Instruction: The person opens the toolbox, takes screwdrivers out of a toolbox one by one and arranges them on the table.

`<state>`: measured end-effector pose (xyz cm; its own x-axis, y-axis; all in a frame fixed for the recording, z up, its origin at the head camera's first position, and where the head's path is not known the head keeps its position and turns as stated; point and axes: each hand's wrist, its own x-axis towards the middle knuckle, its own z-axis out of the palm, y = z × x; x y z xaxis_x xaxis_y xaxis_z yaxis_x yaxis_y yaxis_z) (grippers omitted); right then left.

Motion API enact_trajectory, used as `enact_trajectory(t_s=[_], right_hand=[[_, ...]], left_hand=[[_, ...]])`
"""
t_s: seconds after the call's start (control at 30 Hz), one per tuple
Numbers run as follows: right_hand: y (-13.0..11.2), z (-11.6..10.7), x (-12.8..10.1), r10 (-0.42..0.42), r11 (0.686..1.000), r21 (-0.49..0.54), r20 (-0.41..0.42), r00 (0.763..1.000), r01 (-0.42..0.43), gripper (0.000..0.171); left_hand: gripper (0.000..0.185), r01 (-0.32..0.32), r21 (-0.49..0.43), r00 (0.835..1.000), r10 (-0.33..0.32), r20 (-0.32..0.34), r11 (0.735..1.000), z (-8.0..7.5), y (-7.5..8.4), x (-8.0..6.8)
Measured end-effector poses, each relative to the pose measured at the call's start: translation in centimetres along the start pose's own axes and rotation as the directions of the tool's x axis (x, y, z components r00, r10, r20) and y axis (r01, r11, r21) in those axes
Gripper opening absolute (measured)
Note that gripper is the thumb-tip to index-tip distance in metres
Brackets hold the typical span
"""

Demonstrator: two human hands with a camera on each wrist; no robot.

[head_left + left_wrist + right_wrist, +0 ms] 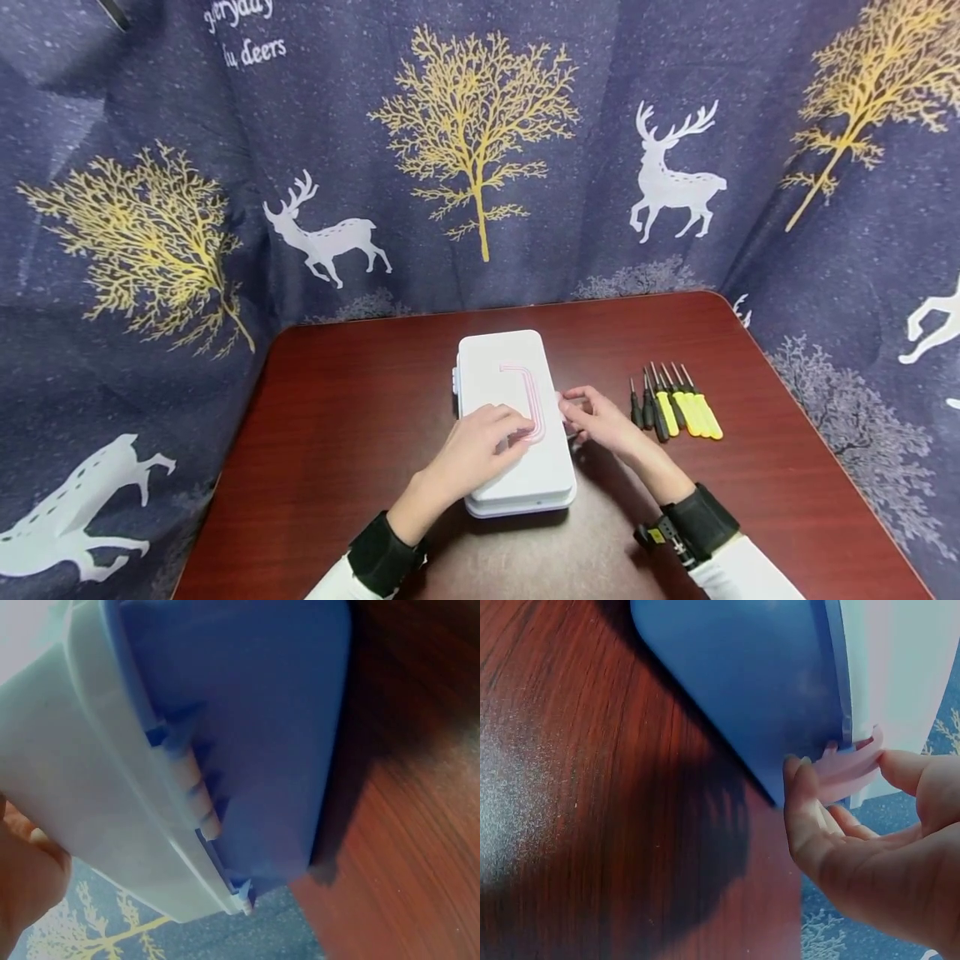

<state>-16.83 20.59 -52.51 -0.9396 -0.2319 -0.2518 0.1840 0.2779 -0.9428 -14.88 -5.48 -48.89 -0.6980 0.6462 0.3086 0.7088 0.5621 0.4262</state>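
White box [517, 421] lies lid-up at mid desk [337, 417], a pink handle flat on its lid. Left hand [476, 450] rests on the lid, fingers loosely bent, pressing rather than holding. Right hand [600, 417] at the box's right edge; the wrist view shows thumb and finger pinching the pale clasp [847, 769]. Judgement: keep the left palm bearing down so the box stays put, and lever the clasp outward evenly, not twisting. Screwdrivers [675, 404] lie apart to the right.
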Motion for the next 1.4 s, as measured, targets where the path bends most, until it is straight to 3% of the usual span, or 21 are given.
enact_trajectory(t_s=[0.33,0.67,1.2,1.4], right_hand=[[-0.4,-0.8,0.5,-0.011,1.0,-0.01,0.09,0.996,0.012,0.05],[-0.4,-0.2,0.4,0.01,0.999,0.033,0.119,0.993,-0.014,0.039],[-0.1,0.2,0.2,-0.025,0.999,0.042,0.201,0.979,0.016,0.041],[-0.1,-0.2,0.4,-0.03,0.999,0.017,0.22,0.975,0.026,0.042]], left_hand=[[0.044,-0.065,-0.019,0.997,0.066,0.031,0.998,-0.4,-0.1,-0.2],[0.047,-0.044,-0.085,0.997,0.049,0.063,0.995,-0.4,-0.4,-1.0],[0.047,-0.057,-0.086,0.996,0.062,0.057,0.995,-0.3,-0.8,-1.5],[0.048,-0.108,-0.079,0.994,0.11,0.019,0.991,-0.2,-0.8,-1.7]])
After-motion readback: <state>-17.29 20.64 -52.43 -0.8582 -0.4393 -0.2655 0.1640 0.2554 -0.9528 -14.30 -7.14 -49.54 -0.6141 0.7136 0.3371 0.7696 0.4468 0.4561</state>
